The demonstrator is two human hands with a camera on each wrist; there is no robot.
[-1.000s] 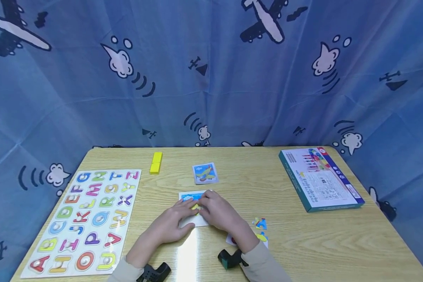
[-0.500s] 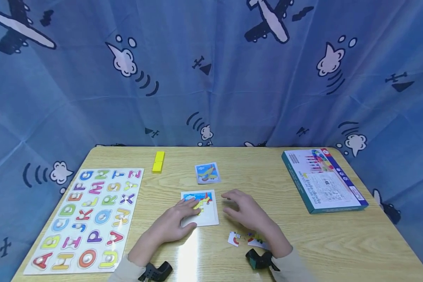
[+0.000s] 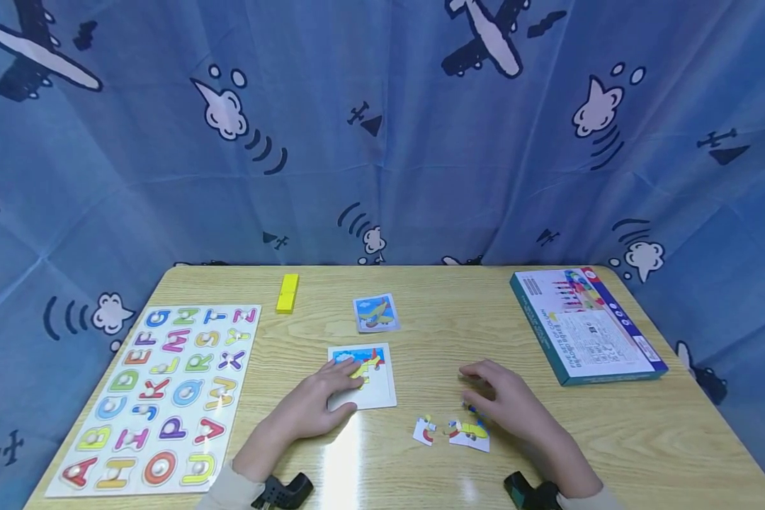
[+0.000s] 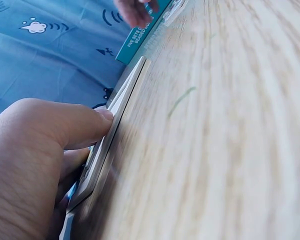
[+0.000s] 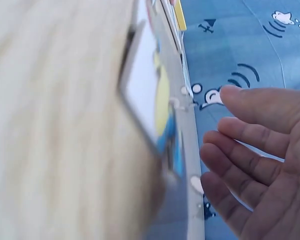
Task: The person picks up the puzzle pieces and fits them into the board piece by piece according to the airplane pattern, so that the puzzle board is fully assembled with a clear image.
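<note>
Left hand (image 3: 319, 401) relaxed on square, probably wooden board (image 3: 380, 394); right hand (image 3: 508, 397) loosely wide beside knobbly pieces (image 3: 468, 433).

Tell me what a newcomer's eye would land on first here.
Probably the blue cloth curtain printed with airplanes, filling the background. Next, the flat white board of colourful letters on the left of the pale wooden table. Then, near the middle, a bare left hand on the square white puzzle board, with a bare right hand near loose colourful puzzle pieces.
</note>
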